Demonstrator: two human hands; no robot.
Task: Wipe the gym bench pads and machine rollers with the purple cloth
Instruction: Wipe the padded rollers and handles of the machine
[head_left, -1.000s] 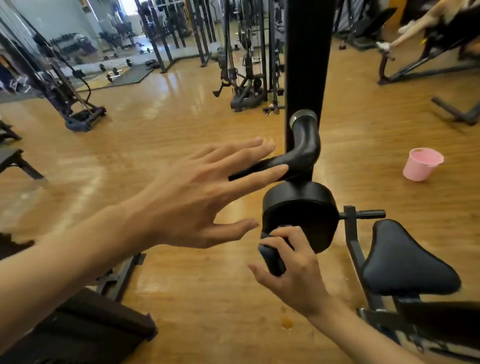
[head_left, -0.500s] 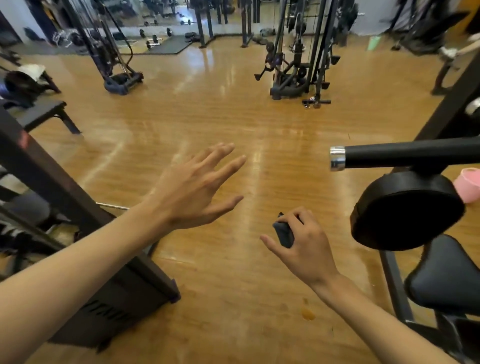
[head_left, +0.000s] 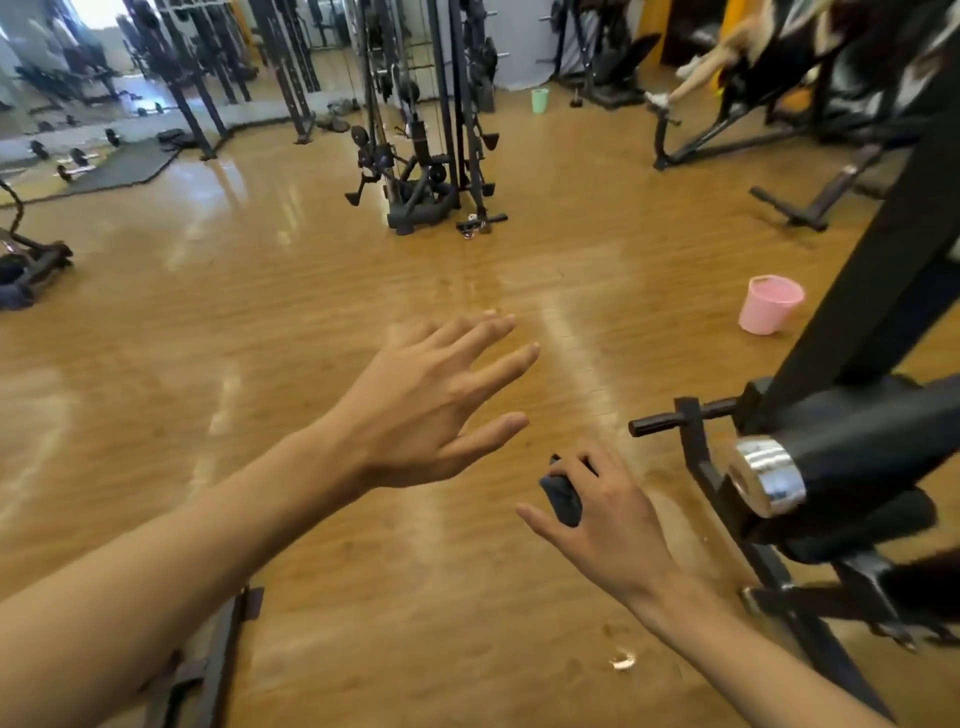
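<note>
So the left hand (head_left: 431, 410) is wide open, fingers spread and straight, palm facing down, hovering over the wooden floor (head_left: 260, 322) with nothing in it. It isn't touching any equipment.

The right hand (head_left: 608, 514) sits lower and to the right, fingers curled round the purple cloth (head_left: 561, 496). The cloth is bunched into a small dark wad that pokes out on the thumb side, and honestly it reads more navy than purple in this light. It's held in mid-air, near the machine on the right but clearly not touching it.

That machine is pretty blurry. You can make out a black bar (head_left: 872, 441) with a shiny chrome end cap (head_left: 769, 475) pointing toward the camera. The roller pad (head_left: 852, 525) sits just under it, dark and smeared. A short black peg (head_left: 670, 420) sticks out to the left from the upright frame, just above the right hand.

Further out there's a pink bucket (head_left: 769, 304) standing on the floor beside the machine's slanted post. A green bucket (head_left: 540, 100) stands way back by the far wall. A cable machine (head_left: 426, 156) stands mid-room, and some dumbbells (head_left: 78, 161) lie by a dark mat (head_left: 130, 166) far left. There's a small pale scrap (head_left: 622, 661) on the floor below the right wrist; can't tell what it is.
</note>
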